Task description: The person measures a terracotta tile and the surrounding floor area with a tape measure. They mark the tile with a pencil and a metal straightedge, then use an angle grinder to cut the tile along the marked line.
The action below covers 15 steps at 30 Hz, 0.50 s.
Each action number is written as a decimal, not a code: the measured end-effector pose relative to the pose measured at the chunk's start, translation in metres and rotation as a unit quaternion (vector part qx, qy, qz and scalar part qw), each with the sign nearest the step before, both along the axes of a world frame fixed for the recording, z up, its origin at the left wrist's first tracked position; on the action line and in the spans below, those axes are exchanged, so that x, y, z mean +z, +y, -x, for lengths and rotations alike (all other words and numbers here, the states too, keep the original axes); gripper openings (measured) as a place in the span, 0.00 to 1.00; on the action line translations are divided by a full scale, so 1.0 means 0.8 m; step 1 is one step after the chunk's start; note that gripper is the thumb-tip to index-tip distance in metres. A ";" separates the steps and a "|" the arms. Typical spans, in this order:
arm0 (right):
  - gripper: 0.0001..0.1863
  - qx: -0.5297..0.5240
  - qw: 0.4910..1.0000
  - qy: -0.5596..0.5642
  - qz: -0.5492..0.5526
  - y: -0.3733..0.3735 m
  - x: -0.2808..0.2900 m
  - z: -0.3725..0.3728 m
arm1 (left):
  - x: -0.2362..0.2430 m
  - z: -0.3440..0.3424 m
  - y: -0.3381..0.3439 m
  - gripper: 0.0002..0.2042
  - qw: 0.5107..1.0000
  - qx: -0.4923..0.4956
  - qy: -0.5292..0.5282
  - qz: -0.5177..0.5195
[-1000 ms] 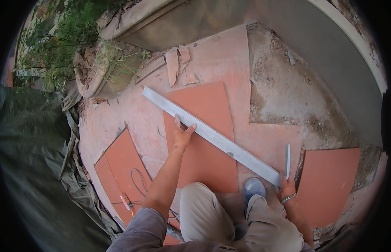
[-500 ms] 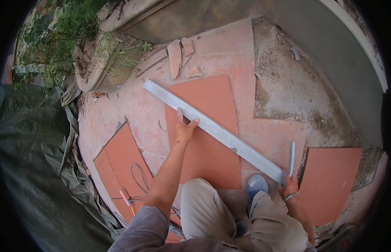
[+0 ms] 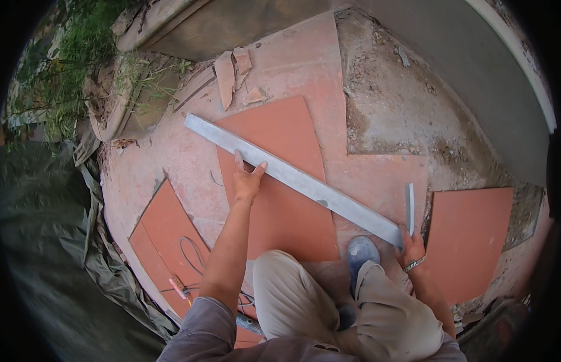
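Note:
A long silver metal straightedge [image 3: 292, 178] slants across a large terracotta-coloured tile [image 3: 274, 130], from far left to near right. My left hand [image 3: 247, 181] grips its near edge left of the middle, thumb and forefinger spread, the other fingers hidden. Around the near right end of the bar, my right hand [image 3: 412, 250] is closed, a bracelet at the wrist. A thin, angled metal strip [image 3: 409, 208] points away from the right hand's fingers; whether they hold it too is unclear.
Other terracotta tiles lie right [image 3: 470, 241] and left [image 3: 166, 232]; a grey cord [image 3: 187, 247] crosses the left one. Broken tile pieces [image 3: 226, 78], bare rubble [image 3: 407, 102], a grey wall [image 3: 473, 78], plants [image 3: 75, 60] and a dark tarpaulin [image 3: 45, 241] surround the floor. My shoe [image 3: 360, 253] is close to the straightedge.
The whole view has shifted, so floor, tiles and tool appear farther up and left. Both hands keep their hold, and the straightedge lies almost the same way across the tile.

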State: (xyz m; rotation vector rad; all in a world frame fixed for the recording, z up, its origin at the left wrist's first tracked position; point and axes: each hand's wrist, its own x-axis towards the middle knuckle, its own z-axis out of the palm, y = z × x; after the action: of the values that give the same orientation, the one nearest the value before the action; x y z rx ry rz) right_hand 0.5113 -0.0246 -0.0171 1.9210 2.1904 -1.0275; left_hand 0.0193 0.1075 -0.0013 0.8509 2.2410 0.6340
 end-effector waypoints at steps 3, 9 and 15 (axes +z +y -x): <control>0.41 0.008 1.000 0.013 -0.017 0.002 -0.001 -0.002 | 0.000 -0.001 0.001 0.48 1.000 0.006 -0.011 -0.007; 0.40 0.006 1.000 0.009 -0.012 0.003 -0.001 -0.002 | 0.016 -0.011 0.004 0.48 1.000 -0.001 0.024 0.017; 0.41 0.003 1.000 0.019 -0.011 0.011 0.006 0.001 | 0.007 -0.006 0.002 0.48 1.000 -0.004 0.015 -0.005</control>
State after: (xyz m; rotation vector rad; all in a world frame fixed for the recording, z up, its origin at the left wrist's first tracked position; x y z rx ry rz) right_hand 0.5105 -0.0160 -0.0123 1.9173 2.2352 -1.0513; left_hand 0.0245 0.1093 0.0046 0.8802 2.2619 0.6330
